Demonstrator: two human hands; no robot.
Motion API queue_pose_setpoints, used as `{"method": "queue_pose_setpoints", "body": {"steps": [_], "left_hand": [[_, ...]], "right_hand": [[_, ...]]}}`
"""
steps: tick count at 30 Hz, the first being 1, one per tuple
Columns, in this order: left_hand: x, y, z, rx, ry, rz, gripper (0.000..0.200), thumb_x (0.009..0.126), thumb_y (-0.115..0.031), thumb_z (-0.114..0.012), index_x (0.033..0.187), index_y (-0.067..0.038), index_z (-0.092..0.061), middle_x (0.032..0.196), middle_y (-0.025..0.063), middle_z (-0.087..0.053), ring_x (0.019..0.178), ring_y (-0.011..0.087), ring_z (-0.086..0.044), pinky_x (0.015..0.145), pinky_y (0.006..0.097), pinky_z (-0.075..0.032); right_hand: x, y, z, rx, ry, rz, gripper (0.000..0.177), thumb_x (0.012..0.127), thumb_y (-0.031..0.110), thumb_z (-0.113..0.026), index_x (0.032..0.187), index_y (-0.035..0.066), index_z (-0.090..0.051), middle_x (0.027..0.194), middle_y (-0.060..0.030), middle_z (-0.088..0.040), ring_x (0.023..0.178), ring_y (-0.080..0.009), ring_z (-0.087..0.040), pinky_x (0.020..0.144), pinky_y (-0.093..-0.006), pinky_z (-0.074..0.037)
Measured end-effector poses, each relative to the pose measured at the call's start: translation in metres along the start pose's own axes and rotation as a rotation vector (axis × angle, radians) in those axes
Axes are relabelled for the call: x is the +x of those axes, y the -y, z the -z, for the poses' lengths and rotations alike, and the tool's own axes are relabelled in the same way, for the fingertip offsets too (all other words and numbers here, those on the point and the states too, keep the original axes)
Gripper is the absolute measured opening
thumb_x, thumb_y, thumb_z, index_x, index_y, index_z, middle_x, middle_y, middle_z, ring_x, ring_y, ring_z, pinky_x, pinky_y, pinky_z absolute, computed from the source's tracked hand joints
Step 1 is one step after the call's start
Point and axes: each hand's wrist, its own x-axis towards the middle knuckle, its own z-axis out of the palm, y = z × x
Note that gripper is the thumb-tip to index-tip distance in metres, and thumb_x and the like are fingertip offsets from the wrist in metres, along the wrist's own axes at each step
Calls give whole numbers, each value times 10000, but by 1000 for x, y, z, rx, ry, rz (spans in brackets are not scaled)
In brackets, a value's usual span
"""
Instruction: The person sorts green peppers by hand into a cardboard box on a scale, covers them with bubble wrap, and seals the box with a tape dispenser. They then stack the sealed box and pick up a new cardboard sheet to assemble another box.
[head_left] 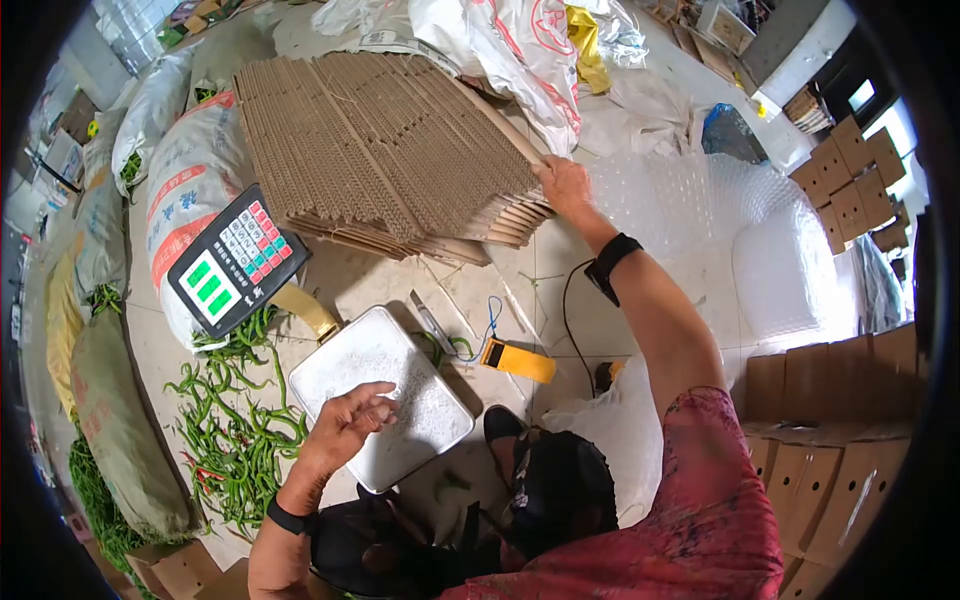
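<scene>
My right hand (567, 187) reaches out to a stack of flattened cardboard boxes (390, 150), its fingers closed on the right edge of a sheet. My left hand (350, 425) hovers over the white-topped platform of a weighing scale (430, 400), fingers apart and holding nothing. Behind the platform stands the scale's display and keypad (240, 262), its digits lit green. A box cutter knife (432, 322) and a yellow-orange object with a blue cord (518, 361) lie on the floor beside the platform.
Loose green chili peppers (235, 430) spread over the floor at left. Full woven sacks (125, 430) line the left side. Bubble wrap (720, 220) lies at right, above cardboard boxes (830, 480). A white plastic sack (520, 60) is behind the stack.
</scene>
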Motion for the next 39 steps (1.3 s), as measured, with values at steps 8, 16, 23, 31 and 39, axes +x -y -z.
{"method": "queue_pose_setpoints", "body": {"steps": [8, 16, 23, 31, 39], "left_hand": [[18, 11, -1, -46, -33, 47, 401, 989, -284, -604, 1331, -82, -552, 1124, 107, -692, 979, 193, -665, 834, 329, -523], [39, 9, -8, -22, -19, 108, 391, 986, -215, -611, 1342, -67, -544, 1093, 105, -695, 956, 167, -662, 809, 315, -526], [52, 16, -14, 61, -23, 11, 376, 984, -172, -615, 1333, -50, -545, 1064, 103, -702, 896, 137, -649, 767, 282, -518], [2, -60, -56, 261, -52, -209, 437, 922, -54, -663, 1341, -32, -539, 1110, 110, -685, 1022, 171, -651, 861, 295, -516], [-10, -166, -155, 708, -238, -1120, 901, 710, -59, -791, 1487, -71, -334, 1522, 199, -287, 1374, 444, -324, 1116, 479, -336]], "right_hand": [[-2, -14, -4, 11, -20, 149, 318, 893, 112, -532, 1207, 128, -582, 1096, -198, -633, 998, -431, -616, 846, -519, -501], [-3, -55, 4, -240, -199, 254, 352, 809, -2, -559, 1151, 81, -543, 1114, -170, -560, 1018, -416, -579, 848, -517, -511], [9, -38, 25, -434, -64, 139, 112, 841, 77, -567, 943, 36, -554, 979, -157, -589, 942, -375, -596, 763, -494, -516], [-188, 67, 248, -28, -330, 523, 52, 789, -40, -645, 835, -16, -634, 752, -153, -612, 660, -325, -584, 583, -373, -473], [-337, 104, 374, -251, -365, 548, 199, 863, 81, -579, 929, -93, -648, 814, -195, -651, 669, -342, -581, 638, -433, -464]]}}
